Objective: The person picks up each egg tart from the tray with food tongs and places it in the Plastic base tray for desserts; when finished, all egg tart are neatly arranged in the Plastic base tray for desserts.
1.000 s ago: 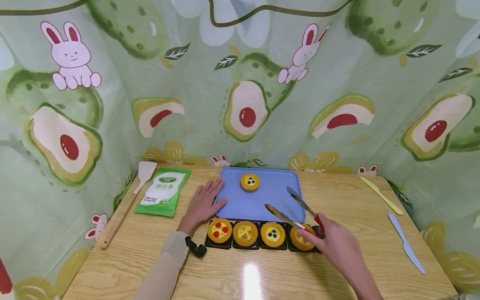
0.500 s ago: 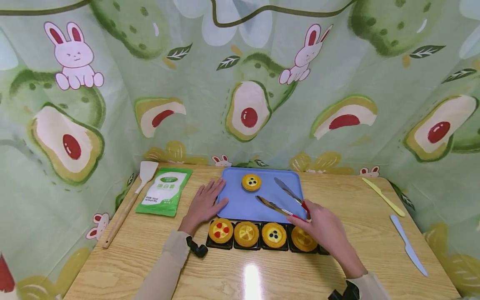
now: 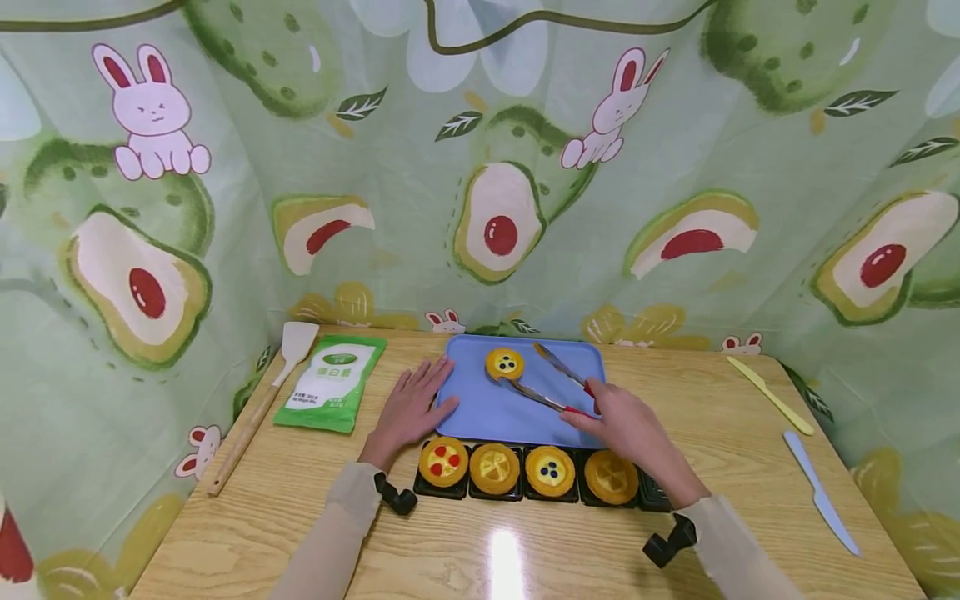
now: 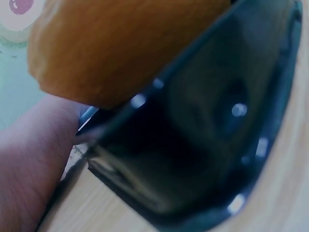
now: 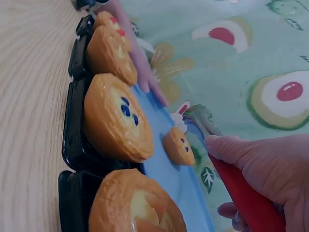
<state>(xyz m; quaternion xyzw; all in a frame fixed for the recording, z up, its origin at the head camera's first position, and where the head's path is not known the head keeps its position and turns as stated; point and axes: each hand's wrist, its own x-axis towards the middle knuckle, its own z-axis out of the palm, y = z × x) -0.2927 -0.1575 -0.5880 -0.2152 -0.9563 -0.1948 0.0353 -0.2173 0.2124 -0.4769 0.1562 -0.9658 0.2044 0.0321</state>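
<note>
My right hand [image 3: 630, 425] grips red-handled metal tongs [image 3: 536, 396], spread apart over the blue tray [image 3: 465, 417]. On the tray lies an egg tart with blueberries [image 3: 505, 363]; one tong tip is at its near edge, the other off to its right. In the right wrist view the thumb presses the red handle [image 5: 246, 198]. My left hand [image 3: 408, 408] lies flat with spread fingers at the tray's left edge. In the left wrist view a tart [image 4: 120, 48] and its black holder [image 4: 193, 135] fill most of the picture.
In front of the tray, black holders carry a strawberry tart [image 3: 443, 462], a blueberry tart [image 3: 550, 471] and others. A green-and-white packet [image 3: 330, 383] and a spatula [image 3: 258, 408] lie left. Yellow [image 3: 768, 394] and blue [image 3: 821, 492] knives lie right.
My right hand has moved forward and left with the tongs, bringing their tips from the tray's right part to the tart on it. My left hand has stayed in place.
</note>
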